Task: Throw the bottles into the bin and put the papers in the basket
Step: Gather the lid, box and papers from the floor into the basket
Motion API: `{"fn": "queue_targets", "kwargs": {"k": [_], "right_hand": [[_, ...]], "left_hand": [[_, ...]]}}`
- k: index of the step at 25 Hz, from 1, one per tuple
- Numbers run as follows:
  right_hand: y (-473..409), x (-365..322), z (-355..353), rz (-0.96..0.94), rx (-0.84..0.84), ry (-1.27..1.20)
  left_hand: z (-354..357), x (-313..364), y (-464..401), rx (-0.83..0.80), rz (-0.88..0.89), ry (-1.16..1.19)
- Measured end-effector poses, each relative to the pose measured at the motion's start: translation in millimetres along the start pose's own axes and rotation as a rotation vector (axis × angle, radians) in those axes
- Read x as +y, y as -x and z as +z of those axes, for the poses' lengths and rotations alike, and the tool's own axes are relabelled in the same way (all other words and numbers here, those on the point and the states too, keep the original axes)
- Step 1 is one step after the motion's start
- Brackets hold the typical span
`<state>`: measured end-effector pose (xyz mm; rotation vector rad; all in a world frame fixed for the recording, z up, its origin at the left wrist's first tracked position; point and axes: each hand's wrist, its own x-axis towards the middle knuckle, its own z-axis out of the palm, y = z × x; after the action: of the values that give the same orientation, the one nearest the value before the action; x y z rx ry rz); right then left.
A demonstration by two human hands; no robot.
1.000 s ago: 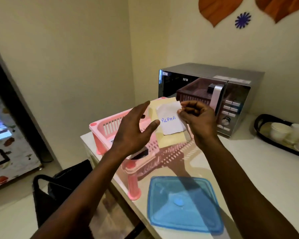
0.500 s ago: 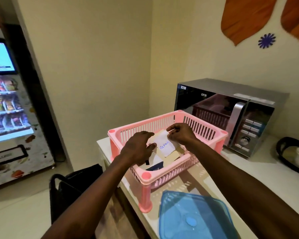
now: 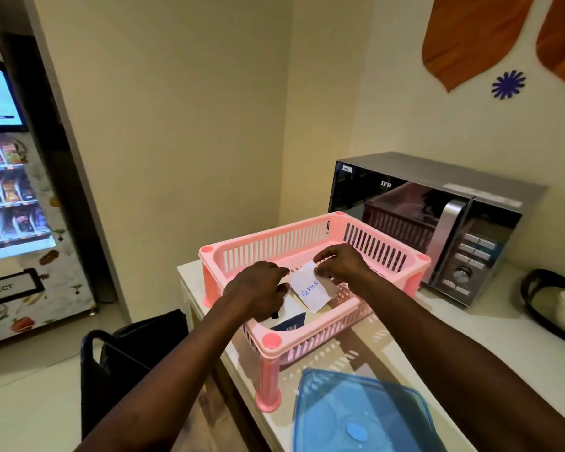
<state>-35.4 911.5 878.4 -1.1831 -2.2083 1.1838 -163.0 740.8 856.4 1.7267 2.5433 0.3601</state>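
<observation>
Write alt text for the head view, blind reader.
Both hands, the left hand and the right hand, reach into a pink slatted basket on a white counter, the right pinching a white paper slip with blue handwriting. A microwave stands behind the basket, a blue plastic lid lies in front, and a black bin sits on the floor left.

You have one wide-angle view only, worn on your head, facing forward and down over both forearms. It sits close above the pink basket (image 3: 307,236) on the white counter (image 3: 470,337).
</observation>
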Motion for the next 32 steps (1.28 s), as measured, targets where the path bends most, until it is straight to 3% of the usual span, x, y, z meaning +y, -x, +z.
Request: {"fn": "queue_targets", "kwargs": {"k": [6,10,14,17,20,23,27,32], "right_hand": [[-3,2,8,-0.024,-0.07,0.205],[6,-7,13,-0.163,0.139,0.48],[35,-18,-2,-0.368,0.417,0.155],[78,1,-18,-0.457,0.498,-0.095],[124,44,-28,-0.34,0.493,-0.202],[155,88,-36,-0.178,0.416,-0.095],[177,124,-33,-0.077,0.245,0.214],[195,137,-19,-0.085,0.095,0.436]], "left_hand": [[-1,0,1,-0.025,-0.013,-0.017],[-4,-3,1,0.047,0.005,0.071],[-6,-2,9,0.168,0.021,0.207],[-18,5,20,0.349,0.091,0.334],[-43,22,43,0.556,0.117,0.498],[-52,60,82,0.63,0.204,0.599],[-20,129,121,0.527,0.436,0.489],[33,155,114,0.288,0.4,0.462]]}}
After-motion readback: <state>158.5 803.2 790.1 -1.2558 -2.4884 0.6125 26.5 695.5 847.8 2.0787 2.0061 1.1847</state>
